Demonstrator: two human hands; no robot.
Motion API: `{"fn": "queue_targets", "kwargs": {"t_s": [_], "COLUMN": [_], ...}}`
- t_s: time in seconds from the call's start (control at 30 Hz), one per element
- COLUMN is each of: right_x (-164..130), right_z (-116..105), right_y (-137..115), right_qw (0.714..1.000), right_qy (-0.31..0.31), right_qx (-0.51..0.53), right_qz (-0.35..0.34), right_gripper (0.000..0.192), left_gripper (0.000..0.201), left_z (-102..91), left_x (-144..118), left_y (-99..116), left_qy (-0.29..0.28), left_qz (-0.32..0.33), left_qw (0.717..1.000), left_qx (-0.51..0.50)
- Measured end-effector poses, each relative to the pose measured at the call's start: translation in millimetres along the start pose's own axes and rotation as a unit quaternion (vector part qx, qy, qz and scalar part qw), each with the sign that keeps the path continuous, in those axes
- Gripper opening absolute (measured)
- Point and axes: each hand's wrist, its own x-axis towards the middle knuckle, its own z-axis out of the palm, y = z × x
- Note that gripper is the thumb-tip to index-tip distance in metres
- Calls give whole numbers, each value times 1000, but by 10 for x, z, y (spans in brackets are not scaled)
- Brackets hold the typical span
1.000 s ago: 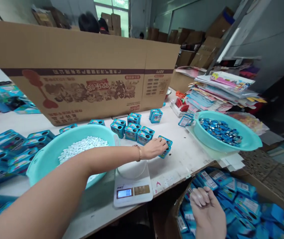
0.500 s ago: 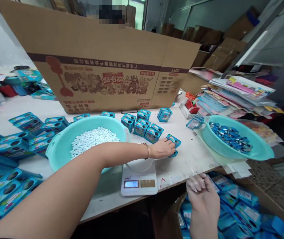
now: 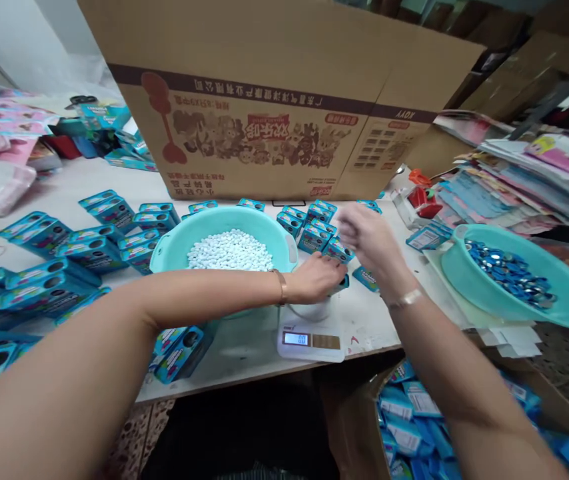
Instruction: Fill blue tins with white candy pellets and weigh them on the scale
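My left hand [image 3: 317, 277] reaches across the table and closes around a small blue box [image 3: 343, 283] just above a white digital scale [image 3: 309, 340] that reads zero. My right hand [image 3: 364, 239] hovers blurred over a cluster of small blue boxes [image 3: 314, 230], its fingers loosely curled; whether it holds anything is unclear. Another small blue box [image 3: 367, 277] lies on the table under my right wrist. A teal basin [image 3: 169, 250] of white pellets [image 3: 229, 250] stands left of my hands.
A second teal basin [image 3: 464, 293] with shiny blue pieces sits at the right. A big printed cardboard carton [image 3: 284, 100] stands behind. Long blue boxes [image 3: 64, 247] cover the left side, paper stacks [image 3: 539, 173] the right. An open carton of blue packs [image 3: 404, 427] sits below the table edge.
My right hand rose from the carton below the table to above the small blue boxes. My left hand pulled the small box back toward the scale. The view shifted down and right.
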Motion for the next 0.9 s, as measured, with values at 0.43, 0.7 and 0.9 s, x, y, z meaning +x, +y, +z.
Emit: {"fn": "queue_targets", "kwargs": {"t_s": [0.43,0.7,0.9], "right_x": [663,709,792], "right_z": [1671,1612,1540], "right_y": [1191,1197,851], "right_qw": [719,807,860], "right_qy": [-482,-455,-367], "right_qx": [-501,-340,-59], "right_qz": [-13,159,349], "right_gripper": [66,7,15], "left_gripper": [72,63,73], "left_z": [312,245,289], "left_x": [-469,-465,-474], "left_y": [-26,-107,-142], "left_qy": [-4,20,22], "left_qz": [-6,21,7], "left_qw": [998,993,996], "left_qx": [-70,-114,-82]}}
